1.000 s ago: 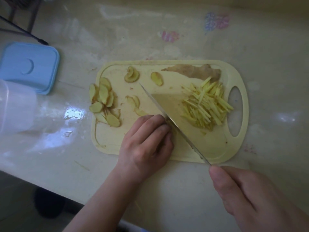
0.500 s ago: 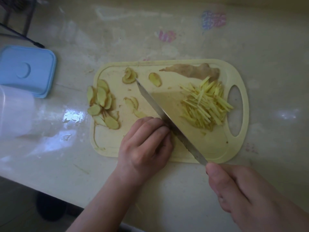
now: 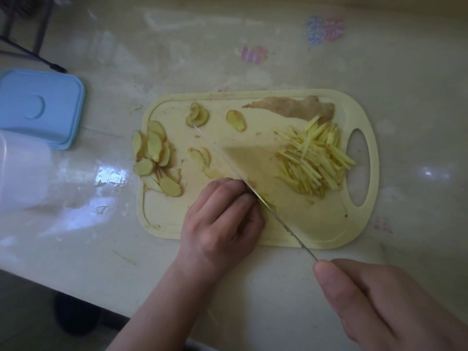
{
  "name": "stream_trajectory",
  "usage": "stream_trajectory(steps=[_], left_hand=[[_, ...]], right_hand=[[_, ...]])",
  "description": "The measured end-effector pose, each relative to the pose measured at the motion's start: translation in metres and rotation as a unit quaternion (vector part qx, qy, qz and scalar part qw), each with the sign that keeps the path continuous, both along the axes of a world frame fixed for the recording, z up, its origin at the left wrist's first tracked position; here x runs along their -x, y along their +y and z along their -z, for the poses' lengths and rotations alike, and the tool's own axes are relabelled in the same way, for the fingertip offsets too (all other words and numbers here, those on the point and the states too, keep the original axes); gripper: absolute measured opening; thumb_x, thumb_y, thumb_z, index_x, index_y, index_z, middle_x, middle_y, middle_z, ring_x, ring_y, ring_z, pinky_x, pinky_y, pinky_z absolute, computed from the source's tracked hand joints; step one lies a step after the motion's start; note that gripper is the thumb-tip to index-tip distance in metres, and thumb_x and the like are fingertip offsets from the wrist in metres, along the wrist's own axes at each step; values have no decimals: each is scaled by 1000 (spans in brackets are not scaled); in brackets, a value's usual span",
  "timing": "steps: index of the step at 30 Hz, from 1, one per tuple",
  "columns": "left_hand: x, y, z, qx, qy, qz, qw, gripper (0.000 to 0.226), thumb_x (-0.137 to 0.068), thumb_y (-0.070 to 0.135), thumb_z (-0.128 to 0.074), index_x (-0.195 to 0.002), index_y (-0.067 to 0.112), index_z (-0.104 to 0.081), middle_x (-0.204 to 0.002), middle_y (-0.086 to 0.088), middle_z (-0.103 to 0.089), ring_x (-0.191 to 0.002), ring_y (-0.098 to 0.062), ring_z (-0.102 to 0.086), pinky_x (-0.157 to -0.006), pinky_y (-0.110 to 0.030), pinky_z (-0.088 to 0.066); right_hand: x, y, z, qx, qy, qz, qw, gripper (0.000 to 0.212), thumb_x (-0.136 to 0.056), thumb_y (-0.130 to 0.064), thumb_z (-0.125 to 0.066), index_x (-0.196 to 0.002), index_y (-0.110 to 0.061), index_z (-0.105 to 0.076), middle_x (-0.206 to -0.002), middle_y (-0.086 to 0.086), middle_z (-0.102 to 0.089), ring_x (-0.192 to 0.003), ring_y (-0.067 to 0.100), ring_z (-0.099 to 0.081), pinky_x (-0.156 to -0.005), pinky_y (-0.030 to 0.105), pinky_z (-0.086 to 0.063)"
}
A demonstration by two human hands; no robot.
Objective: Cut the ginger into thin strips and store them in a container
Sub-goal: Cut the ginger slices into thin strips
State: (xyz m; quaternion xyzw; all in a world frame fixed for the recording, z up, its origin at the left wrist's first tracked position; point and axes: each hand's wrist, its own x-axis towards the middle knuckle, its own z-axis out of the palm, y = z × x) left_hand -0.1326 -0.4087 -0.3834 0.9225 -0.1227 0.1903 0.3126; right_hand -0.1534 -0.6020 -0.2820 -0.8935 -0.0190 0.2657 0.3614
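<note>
Head view shows your pale yellow plastic cutting board [image 3: 298, 224], a light blue rectangular lid [image 3: 40, 107] and a clear plastic container [image 3: 22, 171] to its left. Oval ginger slices [image 3: 154, 158] lie at its left end, thin ginger strips [image 3: 314, 158] and an uncut ginger root [image 3: 293, 108] near its handle. Your left hand [image 3: 222, 224] curls over ginger beside the long steel knife blade [image 3: 248, 186], which your right hand [image 3: 379, 307] grips.

You look down on a glossy cream table [image 3: 253, 46] that mirrors soft white light in patches, with faded pink and blue prints near its far edge. Beyond its near-left edge lies dim grey floor [image 3: 22, 312], and dark metal legs [image 3: 38, 24] stand at the top left.
</note>
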Motion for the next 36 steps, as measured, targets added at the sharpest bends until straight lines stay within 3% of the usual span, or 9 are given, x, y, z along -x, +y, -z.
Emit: stream_trajectory(steps=[2, 6, 11, 15, 21, 26, 31, 34, 36], left_hand=[[0, 0, 0, 5, 2, 4, 1000, 5, -77, -12, -74, -79, -8, -74, -87, -17, -70, -76, -32, -67, -83, -27, -53], [-1, 0, 2, 10, 5, 7, 1000, 3, -80, -11, -74, -80, -8, -75, -88, -17, -71, -78, -33, -68, -78, -35, -56], [0, 0, 1, 18, 3, -2, 1000, 3, -80, -10, -73, -79, -8, -75, -86, -17, -70, -76, -33, -67, -78, -31, -55], [0, 1, 3, 8, -5, -9, 1000, 3, -77, -11, -75, -78, -8, -74, -85, -18, -70, -76, -33, -68, -77, -30, -55], [1, 1, 3, 2, -13, -14, 1000, 3, -77, -11, -74, -76, -8, -74, -82, -17, -69, -72, -31, -67, -71, -32, -54], [1, 2, 3, 7, -11, -7, 1000, 4, -76, -11, -76, -76, -8, -74, -84, -17, -70, -74, -31, -68, -74, -32, -56], [0, 1, 1, -5, -3, -13, 1000, 4, -76, -10, -76, -75, -7, -73, -83, -16, -70, -73, -30, -66, -76, -28, -54], [0, 2, 0, -18, 2, -8, 1000, 5, -75, -11, -76, -74, -8, -72, -81, -17, -68, -73, -31, -65, -79, -27, -51], [0, 2, 0, -23, 3, -8, 1000, 6, -75, -11, -75, -73, -7, -72, -81, -17, -68, -73, -31, -65, -79, -27, -50]], right_hand=[[-4, -2, 2, 14, 4, 4, 1000, 91, -91, -88, -13, -51, -18, -55, -77, -9, -66, -58, 0, -59, -47, 9, -40], [-14, -1, 17, -15, 130, -1, 991, 98, -51, -106, 7, -86, -34, -50, -57, -7, -54, -56, 7, -54, -56, 26, -40], [-15, 3, 5, -40, 138, 36, 989, 79, -65, -94, -14, -75, -26, -52, -50, -5, -49, -46, 10, -49, -49, 22, -32], [1, -1, -7, 23, 5, 32, 999, 67, -93, -85, -24, -81, -28, -56, -59, -8, -59, -44, 2, -54, -37, 20, -38], [-10, 1, -3, 5, 124, 32, 992, 103, -51, -107, 6, -84, -28, -52, -53, -6, -55, -53, 5, -55, -50, 18, -37], [-12, 5, 9, 8, 149, -12, 989, 104, -44, -106, 14, -96, -39, -46, -74, -10, -62, -68, 6, -58, -66, 26, -44], [-14, 6, -1, -17, 133, 11, 991, 81, -65, -95, -12, -88, -28, -50, -54, -6, -52, -51, 7, -51, -53, 23, -37], [-10, 6, -11, 34, 53, -16, 998, 73, -86, -88, -17, -91, -24, -51, -60, -10, -59, -49, 1, -53, -46, 16, -38], [-9, 8, -14, 32, 63, 3, 997, 81, -81, -95, -12, -91, -25, -51, -66, -13, -62, -54, 0, -56, -47, 14, -40]])
